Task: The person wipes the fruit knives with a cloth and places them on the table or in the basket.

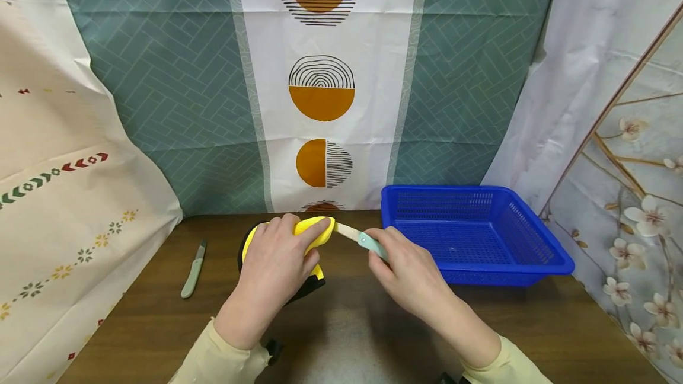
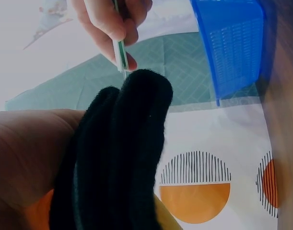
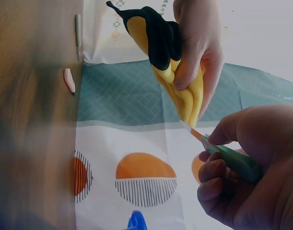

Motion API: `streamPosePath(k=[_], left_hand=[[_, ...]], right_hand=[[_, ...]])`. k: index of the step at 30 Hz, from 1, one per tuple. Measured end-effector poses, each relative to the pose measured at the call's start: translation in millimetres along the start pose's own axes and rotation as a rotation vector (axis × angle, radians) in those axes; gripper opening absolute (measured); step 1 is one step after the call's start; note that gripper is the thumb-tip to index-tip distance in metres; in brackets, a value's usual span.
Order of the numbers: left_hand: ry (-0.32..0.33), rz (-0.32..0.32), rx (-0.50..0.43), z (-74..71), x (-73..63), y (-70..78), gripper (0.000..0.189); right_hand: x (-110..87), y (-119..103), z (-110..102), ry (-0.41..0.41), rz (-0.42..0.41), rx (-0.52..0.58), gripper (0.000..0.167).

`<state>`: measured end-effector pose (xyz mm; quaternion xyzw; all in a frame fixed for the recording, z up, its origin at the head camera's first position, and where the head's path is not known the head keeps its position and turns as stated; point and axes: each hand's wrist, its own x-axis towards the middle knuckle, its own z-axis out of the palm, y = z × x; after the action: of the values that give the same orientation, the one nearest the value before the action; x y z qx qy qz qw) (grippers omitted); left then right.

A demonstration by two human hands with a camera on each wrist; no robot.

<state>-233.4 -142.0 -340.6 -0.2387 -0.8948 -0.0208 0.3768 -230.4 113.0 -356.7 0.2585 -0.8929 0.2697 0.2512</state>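
Observation:
In the head view, my left hand (image 1: 277,259) grips a bunched yellow and black cloth (image 1: 315,227), its thumb and fingers folded round it. My right hand (image 1: 408,265) holds a small knife by its mint-green handle (image 1: 372,245). The knife's pale blade (image 1: 347,230) points left and its tip end meets the cloth; how much of it lies inside the folds is hidden. In the right wrist view, the blade enters the lower end of the yellow cloth (image 3: 177,98). The cloth's black side (image 2: 136,143) fills the middle of the left wrist view.
A second knife with a pale green handle (image 1: 192,277) lies on the wooden table (image 1: 144,313) at the left. A blue perforated basket (image 1: 480,267) stands at the back right. The right wrist view also shows a small pinkish object (image 3: 69,80) on the table. Patterned fabric hangs behind.

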Motion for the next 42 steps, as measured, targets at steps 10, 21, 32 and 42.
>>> streamPosePath(k=[10, 21, 32, 42], left_hand=[[-0.069, -0.067, -0.013, -4.1, 0.0, -7.7, 0.051], [-0.033, -0.067, -0.034, -7.1, 1.4, -10.3, 0.050], [0.020, 0.031, -0.050, -4.0, 3.5, 5.9, 0.052], [0.030, 0.095, -0.068, 0.7, 1.7, 18.2, 0.053]], right_hand=[[-1.2, 0.3, -0.7, 0.000, 0.011, 0.011, 0.030], [-0.8, 1.4, -1.8, 0.000, 0.011, 0.009, 0.030], [-1.3, 1.2, -0.6, -0.003, 0.016, 0.000, 0.030], [-1.0, -0.5, 1.5, -0.006, 0.013, -0.003, 0.030]])
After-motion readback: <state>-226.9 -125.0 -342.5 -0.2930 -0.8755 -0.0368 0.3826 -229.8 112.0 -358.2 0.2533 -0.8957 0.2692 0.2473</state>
